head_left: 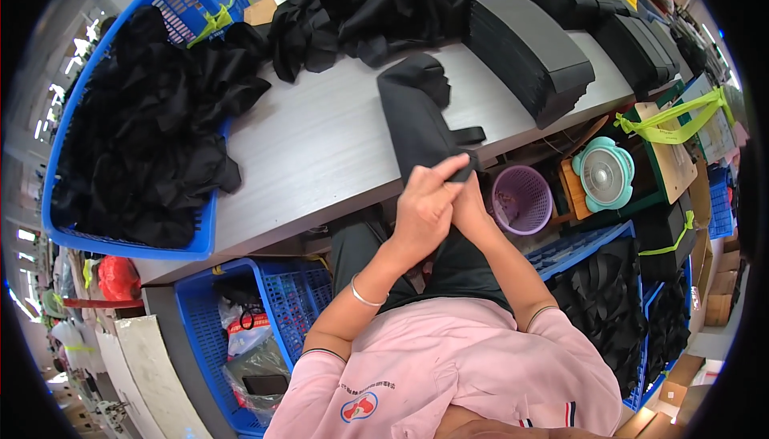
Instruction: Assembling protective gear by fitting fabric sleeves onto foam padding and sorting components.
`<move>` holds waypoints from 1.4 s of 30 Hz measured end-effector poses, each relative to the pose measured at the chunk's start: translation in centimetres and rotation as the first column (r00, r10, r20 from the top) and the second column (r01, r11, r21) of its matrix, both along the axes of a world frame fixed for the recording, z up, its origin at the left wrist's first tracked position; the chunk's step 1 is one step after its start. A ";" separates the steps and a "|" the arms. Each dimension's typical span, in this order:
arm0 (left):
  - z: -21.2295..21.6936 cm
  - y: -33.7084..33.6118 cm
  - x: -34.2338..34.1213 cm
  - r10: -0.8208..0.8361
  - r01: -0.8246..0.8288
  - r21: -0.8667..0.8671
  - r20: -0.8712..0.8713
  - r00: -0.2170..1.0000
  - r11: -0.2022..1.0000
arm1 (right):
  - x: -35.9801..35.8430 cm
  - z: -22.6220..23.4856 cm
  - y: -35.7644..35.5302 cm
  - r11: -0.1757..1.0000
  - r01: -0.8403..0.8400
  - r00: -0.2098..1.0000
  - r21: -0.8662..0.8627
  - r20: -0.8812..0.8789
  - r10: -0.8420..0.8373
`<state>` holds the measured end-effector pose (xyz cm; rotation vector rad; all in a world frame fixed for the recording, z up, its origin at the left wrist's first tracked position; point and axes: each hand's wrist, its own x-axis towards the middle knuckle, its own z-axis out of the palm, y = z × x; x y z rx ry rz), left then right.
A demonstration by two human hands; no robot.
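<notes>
A long black fabric piece [416, 114] lies across the grey table [320, 151] and hangs over its near edge. My left hand [424, 207] pinches the fabric's lower end with thumb and fingers. My right hand [471, 203] sits just beside it, mostly hidden behind the left hand, and grips the same end near a short black strap [469, 134] that sticks out to the right.
A blue basket [128, 142] full of black fabric stands at the table's left. Loose black pieces [360, 6] and stacks of black sheets [529, 50] fill the far side. Below are a purple bin [521, 199], a small fan [605, 173] and blue crates [240, 319].
</notes>
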<state>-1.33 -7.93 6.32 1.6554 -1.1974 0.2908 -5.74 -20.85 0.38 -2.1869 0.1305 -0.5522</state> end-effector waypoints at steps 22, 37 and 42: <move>-1.3 -0.3 -3.7 0.251 -0.306 -0.128 -0.326 0.911 0.943 | -0.4 1.3 -0.5 -0.044 -0.142 0.983 0.989 0.136 -0.123; -3.1 0.0 -4.7 0.137 -0.231 -0.183 -0.416 0.899 0.956 | 0.3 0.6 1.1 -0.155 0.000 0.998 0.988 -0.010 -0.061; -3.3 1.9 -4.0 0.083 -0.192 -0.205 -0.444 0.892 0.960 | 0.8 0.2 2.6 0.063 0.100 0.964 0.993 -0.081 -0.255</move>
